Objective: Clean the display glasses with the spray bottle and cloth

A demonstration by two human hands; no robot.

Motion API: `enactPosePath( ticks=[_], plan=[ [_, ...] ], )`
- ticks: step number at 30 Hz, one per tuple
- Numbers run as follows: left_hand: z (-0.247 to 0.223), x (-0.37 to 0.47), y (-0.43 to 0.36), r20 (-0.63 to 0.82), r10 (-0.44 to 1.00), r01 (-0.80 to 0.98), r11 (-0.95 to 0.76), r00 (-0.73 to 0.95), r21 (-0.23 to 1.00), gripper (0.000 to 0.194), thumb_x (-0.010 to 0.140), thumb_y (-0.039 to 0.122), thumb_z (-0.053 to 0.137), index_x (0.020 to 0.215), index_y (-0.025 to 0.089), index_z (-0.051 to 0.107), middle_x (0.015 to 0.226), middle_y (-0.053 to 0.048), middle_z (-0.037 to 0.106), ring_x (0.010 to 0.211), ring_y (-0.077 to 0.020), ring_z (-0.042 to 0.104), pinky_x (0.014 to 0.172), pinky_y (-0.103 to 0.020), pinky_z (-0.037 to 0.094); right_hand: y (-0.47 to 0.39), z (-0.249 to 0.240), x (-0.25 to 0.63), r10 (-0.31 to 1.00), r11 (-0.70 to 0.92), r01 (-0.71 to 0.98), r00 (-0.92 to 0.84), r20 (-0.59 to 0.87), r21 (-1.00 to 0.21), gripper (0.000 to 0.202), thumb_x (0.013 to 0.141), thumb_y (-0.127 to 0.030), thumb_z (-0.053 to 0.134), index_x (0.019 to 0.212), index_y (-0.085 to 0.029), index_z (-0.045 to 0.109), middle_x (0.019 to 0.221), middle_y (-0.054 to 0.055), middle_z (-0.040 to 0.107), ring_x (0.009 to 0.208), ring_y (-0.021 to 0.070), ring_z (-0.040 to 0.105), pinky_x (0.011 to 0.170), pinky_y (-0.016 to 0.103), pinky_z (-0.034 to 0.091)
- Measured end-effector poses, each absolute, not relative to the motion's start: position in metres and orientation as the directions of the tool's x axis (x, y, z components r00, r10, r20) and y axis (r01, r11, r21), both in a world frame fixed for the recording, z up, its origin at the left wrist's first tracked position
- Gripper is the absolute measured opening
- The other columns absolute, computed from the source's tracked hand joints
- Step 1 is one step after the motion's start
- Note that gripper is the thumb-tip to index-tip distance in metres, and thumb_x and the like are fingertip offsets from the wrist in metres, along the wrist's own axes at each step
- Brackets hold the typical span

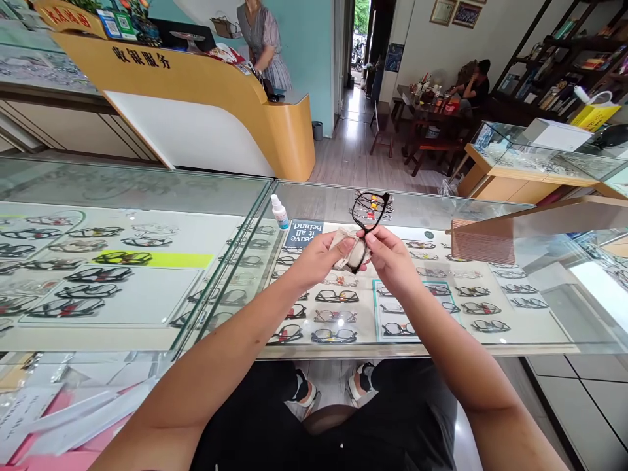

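Observation:
A pair of black-framed glasses [369, 210] is held above the glass display case, one lens up and the other down. My left hand [322, 257] is closed around a beige cloth [354, 252], which wraps the lower lens. With fingers pinched on the frame near its middle, my right hand [390, 255] holds the glasses from the right. A small white spray bottle [279, 212] stands upright on the glass, left of the hands.
Rows of glasses lie inside the glass case [294, 352]. A wooden-edged panel [549, 219] is at the right. Beyond are a counter [289, 140] with a person, and another person seated at a table.

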State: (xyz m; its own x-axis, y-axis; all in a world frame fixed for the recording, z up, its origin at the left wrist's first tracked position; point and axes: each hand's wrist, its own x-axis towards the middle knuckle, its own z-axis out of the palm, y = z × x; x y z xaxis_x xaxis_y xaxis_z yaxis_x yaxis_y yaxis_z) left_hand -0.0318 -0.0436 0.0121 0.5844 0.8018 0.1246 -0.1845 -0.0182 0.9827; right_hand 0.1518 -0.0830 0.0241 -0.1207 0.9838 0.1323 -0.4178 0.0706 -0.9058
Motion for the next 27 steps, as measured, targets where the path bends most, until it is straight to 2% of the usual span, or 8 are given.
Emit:
enactPosePath(
  ticks=[4,7,11,15,17,19,22,27],
  plan=[
    [0.017,-0.034,-0.046,0.096,0.758,-0.166,0.017,0.645,0.986,0.06,0.085,0.062,0.093,0.12,0.017,0.075,0.098,-0.008,0.081,0.081,-0.019,0.075,0.068,-0.026,0.055,-0.084,0.032,0.156,0.992,0.048,-0.421,-0.089,0.093,-0.906,0.042,0.079,-0.058,0.097,0.089,-0.024,0.074,0.089,-0.001,0.068,0.06,0.0106,0.05,0.048,0.026,0.05],
    [0.016,-0.031,-0.049,0.07,0.774,-0.177,0.054,0.629,0.983,0.069,0.074,0.056,0.103,0.123,0.017,0.072,0.087,-0.004,0.078,0.076,-0.0183,0.074,0.061,-0.023,0.05,-0.086,0.031,0.152,0.991,0.056,-0.424,-0.089,0.103,-0.904,0.042,0.078,-0.058,0.098,0.089,-0.024,0.074,0.089,-0.001,0.067,0.063,0.0117,0.053,0.046,0.025,0.05],
    [0.009,-0.024,-0.049,0.095,0.838,-0.268,0.063,0.538,0.961,0.064,0.075,0.068,0.098,0.105,0.018,0.072,0.076,0.001,0.072,0.064,-0.014,0.067,0.061,-0.026,0.054,-0.087,0.023,0.144,0.984,0.075,-0.427,-0.112,0.135,-0.901,0.04,0.081,-0.057,0.096,0.092,-0.026,0.074,0.099,0.0,0.072,0.069,0.0132,0.06,0.053,0.027,0.057],
    [0.006,-0.022,-0.047,0.067,0.826,-0.289,0.119,0.56,0.95,0.067,0.085,0.081,0.082,0.098,0.016,0.073,0.073,-0.003,0.072,0.067,-0.0178,0.071,0.062,-0.029,0.056,-0.086,0.024,0.147,0.989,0.08,-0.401,-0.078,0.122,-0.913,0.041,0.08,-0.058,0.096,0.091,-0.026,0.075,0.095,0.0,0.073,0.067,0.0132,0.056,0.053,0.027,0.057],
    [0.008,-0.023,-0.048,0.047,0.783,-0.291,0.174,0.62,0.941,0.064,0.088,0.077,0.083,0.105,0.016,0.073,0.081,-0.006,0.076,0.076,-0.0207,0.075,0.068,-0.031,0.059,-0.086,0.029,0.151,0.995,0.072,-0.39,-0.041,0.095,-0.918,0.042,0.078,-0.059,0.097,0.09,-0.025,0.075,0.094,0.0,0.072,0.064,0.0115,0.051,0.049,0.025,0.053],
    [0.01,-0.025,-0.05,0.043,0.757,-0.294,0.201,0.652,0.934,0.061,0.084,0.064,0.094,0.116,0.017,0.072,0.091,-0.007,0.079,0.085,-0.0216,0.078,0.075,-0.031,0.061,-0.085,0.032,0.154,0.997,0.065,-0.39,-0.015,0.076,-0.918,0.043,0.076,-0.059,0.097,0.089,-0.024,0.074,0.095,-0.001,0.072,0.061,0.0097,0.047,0.046,0.023,0.049],
    [0.009,-0.024,-0.052,0.073,0.772,-0.291,0.148,0.631,0.945,0.064,0.077,0.051,0.103,0.121,0.018,0.071,0.091,-0.004,0.078,0.084,-0.0184,0.075,0.075,-0.028,0.057,-0.085,0.031,0.152,0.997,0.063,-0.388,-0.021,0.077,-0.919,0.046,0.076,-0.06,0.098,0.089,-0.024,0.072,0.099,0.0,0.073,0.06,0.0092,0.049,0.045,0.023,0.048],
    [0.002,-0.016,-0.053,0.063,0.853,-0.308,0.117,0.519,0.944,0.069,0.08,0.077,0.09,0.113,0.018,0.071,0.075,0.001,0.069,0.065,-0.014,0.065,0.062,-0.026,0.05,-0.086,0.019,0.142,0.991,0.081,-0.385,-0.066,0.114,-0.92,0.043,0.082,-0.061,0.093,0.092,-0.025,0.072,0.102,0.0,0.074,0.063,0.0116,0.057,0.055,0.029,0.056]
  ],
)
